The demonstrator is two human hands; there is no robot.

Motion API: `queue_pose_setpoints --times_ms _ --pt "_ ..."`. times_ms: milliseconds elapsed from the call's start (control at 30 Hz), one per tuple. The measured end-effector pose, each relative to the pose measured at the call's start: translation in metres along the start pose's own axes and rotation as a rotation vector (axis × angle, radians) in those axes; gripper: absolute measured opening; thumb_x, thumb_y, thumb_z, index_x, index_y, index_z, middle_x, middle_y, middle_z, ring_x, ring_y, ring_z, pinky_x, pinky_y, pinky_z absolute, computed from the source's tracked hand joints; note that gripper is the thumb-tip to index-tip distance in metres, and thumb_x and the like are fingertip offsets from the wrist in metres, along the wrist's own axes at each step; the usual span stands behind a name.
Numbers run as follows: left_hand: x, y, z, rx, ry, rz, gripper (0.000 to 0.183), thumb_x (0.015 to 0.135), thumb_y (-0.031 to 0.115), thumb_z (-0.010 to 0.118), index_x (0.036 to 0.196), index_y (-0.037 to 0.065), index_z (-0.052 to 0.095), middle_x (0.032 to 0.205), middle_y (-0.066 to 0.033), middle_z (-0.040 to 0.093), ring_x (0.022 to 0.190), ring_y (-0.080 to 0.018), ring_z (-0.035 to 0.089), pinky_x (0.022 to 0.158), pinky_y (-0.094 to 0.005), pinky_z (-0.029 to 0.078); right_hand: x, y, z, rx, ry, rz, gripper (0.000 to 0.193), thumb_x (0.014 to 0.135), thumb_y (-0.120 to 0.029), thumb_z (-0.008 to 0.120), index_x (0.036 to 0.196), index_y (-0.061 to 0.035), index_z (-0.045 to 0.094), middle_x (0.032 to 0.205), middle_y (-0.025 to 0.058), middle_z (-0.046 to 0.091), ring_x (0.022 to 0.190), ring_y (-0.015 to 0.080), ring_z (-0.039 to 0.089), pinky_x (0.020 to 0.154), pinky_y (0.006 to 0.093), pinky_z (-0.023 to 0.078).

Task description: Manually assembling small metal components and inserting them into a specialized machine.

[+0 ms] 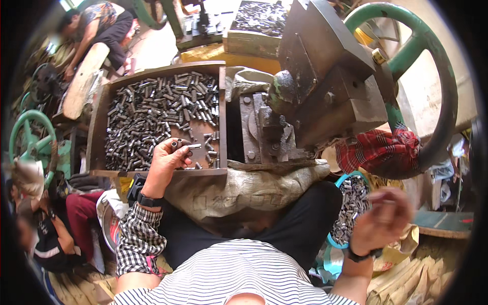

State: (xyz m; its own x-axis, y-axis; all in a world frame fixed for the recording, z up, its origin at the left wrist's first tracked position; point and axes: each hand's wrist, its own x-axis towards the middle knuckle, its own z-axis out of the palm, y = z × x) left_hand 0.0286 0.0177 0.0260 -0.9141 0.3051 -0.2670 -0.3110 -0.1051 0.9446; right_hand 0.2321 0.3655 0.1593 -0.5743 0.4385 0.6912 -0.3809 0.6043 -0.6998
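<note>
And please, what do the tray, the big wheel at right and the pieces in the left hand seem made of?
Pieces: metal, probably steel; grey with bright glints.
Tray: dull brown, perhaps wood or rusted metal; unclear.
Wheel: likely painted metal, green with dark worn patches.

Glossy metal pieces (157, 112) catch the light in a matt brown tray (222, 112) beside a press (325, 71) of dark, grimy metal.
Worn green paint coats the metal handwheel (438, 53), knotted with matt checked cloth (373, 148); the sack (249, 188) looks coarse and creased, the blue basin (336, 242) smooth plastic, the wooden plank (84, 84) rough.
</note>
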Motion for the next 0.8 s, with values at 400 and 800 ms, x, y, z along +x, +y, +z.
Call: queue_pose_setpoints --times_ms 400,800 --pt "0.016 0.011 0.073 -0.116 -0.106 -0.007 0.017 0.086 0.012 0.063 0.098 0.001 0.058 0.082 -0.0065 0.063 0.065 -0.0116 0.063 0.054 -0.0224 0.052 0.028 0.114 0.001 0.135 0.319 0.032 0.049 0.084 -0.017 0.063 0.126 0.0022 0.046 0.12 0.0133 0.054 0.103 0.0213 0.056 0.085 0.0339 0.048" --pt "0.111 -0.028 0.114 -0.079 -0.215 -0.019 0.014 0.088 0.014 0.062 0.09 0.002 0.055 0.081 -0.0062 0.063 0.07 -0.013 0.066 0.056 -0.0212 0.054 0.097 0.046 -0.05 -0.087 0.255 0.365 0.062 0.082 -0.02 0.06 0.133 0.0066 0.035 0.128 0.0204 0.048 0.11 0.0286 0.054 0.09 0.039 0.047"
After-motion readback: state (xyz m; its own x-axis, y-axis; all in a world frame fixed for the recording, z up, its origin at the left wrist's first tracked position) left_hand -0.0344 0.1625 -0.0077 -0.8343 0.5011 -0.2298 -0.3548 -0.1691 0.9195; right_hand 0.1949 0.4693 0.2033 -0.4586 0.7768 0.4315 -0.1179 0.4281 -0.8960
